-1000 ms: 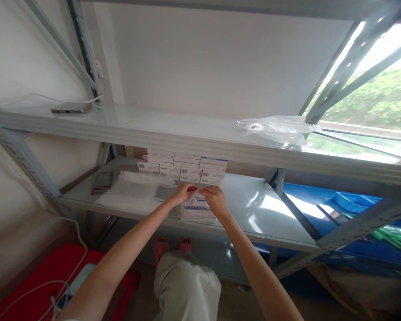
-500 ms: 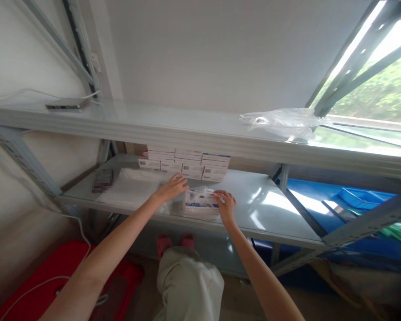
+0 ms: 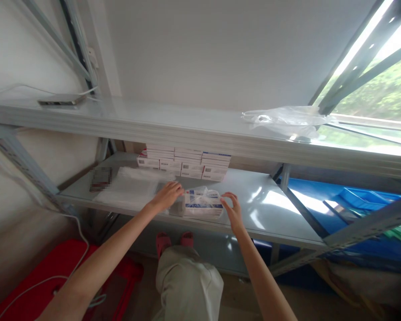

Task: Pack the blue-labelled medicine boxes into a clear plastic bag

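On the lower shelf, near its front edge, a clear plastic bag (image 3: pixel 205 191) wraps a small stack of white and blue boxes (image 3: pixel 202 207). The bag's top is gathered in a twist or knot over them. My left hand (image 3: pixel 169 195) is at the bag's left side, fingers loosely bent and nothing visible in them. To the right of the bag, my right hand (image 3: pixel 233 208) has its thumb and fingers apart, close to the bag's edge. Left of the bag lies a flat pile of clear plastic bags (image 3: pixel 130 187), partly behind my left hand.
Several stacked white boxes (image 3: pixel 192 167) stand at the back of the lower shelf. Above is the upper shelf (image 3: pixel 160 122), holding a crumpled clear bag (image 3: pixel 284 120) and a flat device (image 3: pixel 62 100) with a cable. Blue bins (image 3: pixel 361 198) are at right; a red case (image 3: pixel 53 272) is below left.
Both hands have let go of the bag's gathered top and moved apart, the left one leftward and down, the right one slightly rightward. The bagged boxes stay in place.
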Demonstrator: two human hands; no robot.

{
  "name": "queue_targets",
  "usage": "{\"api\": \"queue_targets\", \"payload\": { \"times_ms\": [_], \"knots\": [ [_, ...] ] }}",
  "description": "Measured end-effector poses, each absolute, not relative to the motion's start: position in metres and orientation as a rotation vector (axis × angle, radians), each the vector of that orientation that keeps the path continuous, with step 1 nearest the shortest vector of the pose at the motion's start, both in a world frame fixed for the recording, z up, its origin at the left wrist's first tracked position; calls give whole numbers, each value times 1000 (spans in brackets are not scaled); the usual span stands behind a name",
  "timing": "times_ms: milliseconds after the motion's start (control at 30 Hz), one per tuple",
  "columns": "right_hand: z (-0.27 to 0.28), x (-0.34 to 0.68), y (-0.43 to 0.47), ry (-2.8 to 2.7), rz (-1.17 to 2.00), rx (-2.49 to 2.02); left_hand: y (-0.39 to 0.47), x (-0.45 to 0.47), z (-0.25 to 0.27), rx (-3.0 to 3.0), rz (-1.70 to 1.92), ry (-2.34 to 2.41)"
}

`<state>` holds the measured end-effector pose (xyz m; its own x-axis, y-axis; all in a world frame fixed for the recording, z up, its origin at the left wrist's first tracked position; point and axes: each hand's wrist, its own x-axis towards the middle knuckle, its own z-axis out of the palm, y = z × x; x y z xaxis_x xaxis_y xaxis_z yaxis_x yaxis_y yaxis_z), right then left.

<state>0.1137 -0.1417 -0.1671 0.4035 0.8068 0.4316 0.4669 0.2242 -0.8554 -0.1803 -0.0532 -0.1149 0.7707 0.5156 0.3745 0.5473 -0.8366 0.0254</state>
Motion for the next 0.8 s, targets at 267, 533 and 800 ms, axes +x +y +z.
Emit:
{"api": "queue_targets", "payload": {
  "times_ms": [267,533,800],
  "knots": [
    [-157,135,-151,-1614,1013,-1262,-73,-180,-135,-3367,-783,-1270],
    [-156,132,-128,-1611,1147,-1176,-69,-154,-141,-3301,-830,-1425],
    [-154,197,-144,-1529,1157,-1207,-55,-86,-151,-3388,-978,-1249]
  ]
}}
